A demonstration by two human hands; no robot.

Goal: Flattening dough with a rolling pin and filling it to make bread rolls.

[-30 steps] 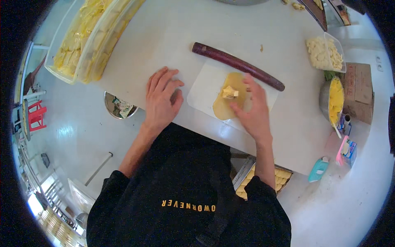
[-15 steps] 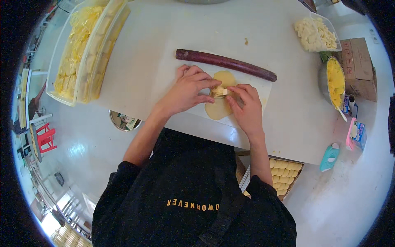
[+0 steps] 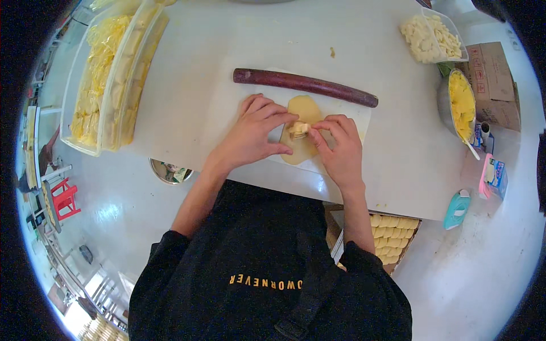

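Observation:
A flat oval of pale yellow dough (image 3: 303, 104) lies on a white sheet (image 3: 351, 116) on the table. Across its middle sits a small heap of pale cream-coloured filling pieces (image 3: 298, 130). My left hand (image 3: 256, 131) is open at the dough's left side, thumb and forefinger spread apart, the forefinger's tip close to the filling. From the right, my right hand (image 3: 343, 146) pinches the heap's right end between thumb and forefinger. Just beyond the dough, a dark reddish-brown rolling pin (image 3: 305, 85) lies slantwise, touched by neither hand.
Far left stands a clear plastic tub (image 3: 85, 149) of wrapped yellow pieces. On the right are a container of pale chunks (image 3: 424, 41), a metal bowl of yellow filling (image 3: 462, 102), a cardboard box (image 3: 490, 79) and a teal object (image 3: 456, 209). Dough pieces (image 3: 392, 236) sit below the table edge.
My left thumb and forefinger have spread wider and drawn back from the filling. My right thumb and forefinger have closed together at its right end. The whole view has shifted slightly.

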